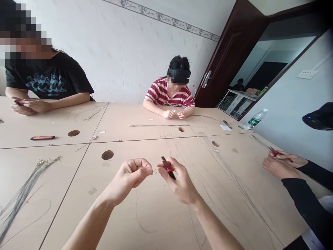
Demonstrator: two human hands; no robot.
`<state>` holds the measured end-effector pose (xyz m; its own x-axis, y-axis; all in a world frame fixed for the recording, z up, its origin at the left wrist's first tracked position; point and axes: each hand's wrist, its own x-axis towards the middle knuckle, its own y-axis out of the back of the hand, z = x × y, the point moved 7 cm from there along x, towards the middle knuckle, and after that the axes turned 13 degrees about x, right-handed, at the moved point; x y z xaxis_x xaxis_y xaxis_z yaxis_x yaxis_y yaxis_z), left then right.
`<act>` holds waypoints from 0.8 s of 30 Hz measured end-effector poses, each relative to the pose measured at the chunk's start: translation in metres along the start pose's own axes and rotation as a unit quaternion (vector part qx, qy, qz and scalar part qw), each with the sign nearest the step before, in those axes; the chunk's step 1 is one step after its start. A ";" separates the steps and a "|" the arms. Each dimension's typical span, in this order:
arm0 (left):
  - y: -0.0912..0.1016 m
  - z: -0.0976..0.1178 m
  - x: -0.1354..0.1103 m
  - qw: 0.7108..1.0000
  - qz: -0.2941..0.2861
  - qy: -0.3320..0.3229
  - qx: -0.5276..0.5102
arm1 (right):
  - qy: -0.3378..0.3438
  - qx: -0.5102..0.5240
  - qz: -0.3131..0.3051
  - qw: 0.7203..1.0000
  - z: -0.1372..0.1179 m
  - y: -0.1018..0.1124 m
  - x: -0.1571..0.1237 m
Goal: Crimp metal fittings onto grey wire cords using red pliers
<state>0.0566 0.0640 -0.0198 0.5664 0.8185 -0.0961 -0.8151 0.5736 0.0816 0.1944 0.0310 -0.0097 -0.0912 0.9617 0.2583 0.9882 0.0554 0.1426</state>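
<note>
My left hand (pixel 132 177) is closed in a pinch over the middle of the table. From its fingertips sticks out a small gold-coloured metal piece (pixel 154 171), too tiny to make out fully. A thin grey wire (pixel 137 215) hangs below that hand and curves onto the tabletop. Just to the right, my right hand (pixel 183 184) is wrapped round small pliers (pixel 169 168) with red handles, their dark jaws tilted up and leftward. A short gap separates the pliers from the gold-coloured piece.
A bundle of wires with gold-coloured ends (pixel 33 184) lies at left; loose wires (pixel 234 180) stretch across the right. Round holes pierce the table (pixel 85 194). Across sit two people; a co-worker's hands (pixel 284 163) hold red-handled pliers at right. A bottle (pixel 256 118) lies tilted beyond.
</note>
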 end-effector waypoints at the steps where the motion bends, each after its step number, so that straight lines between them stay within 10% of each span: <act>1: 0.000 0.000 0.000 1.000 -0.001 0.001 -0.001 | 0.028 -0.045 0.003 0.999 0.000 0.002 0.000; 9: 0.000 0.001 -0.002 1.000 -0.015 0.001 -0.010 | 0.196 -0.245 -0.026 0.949 -0.006 0.005 -0.001; 24: -0.007 -0.001 -0.002 0.999 -0.051 0.000 -0.017 | 0.224 -0.258 -0.064 0.938 -0.007 0.001 0.001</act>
<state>0.0610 0.0589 -0.0214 0.6466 0.7560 -0.1021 -0.7569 0.6524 0.0377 0.1942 0.0304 -0.0025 -0.3613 0.7400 0.5673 0.7856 -0.0862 0.6127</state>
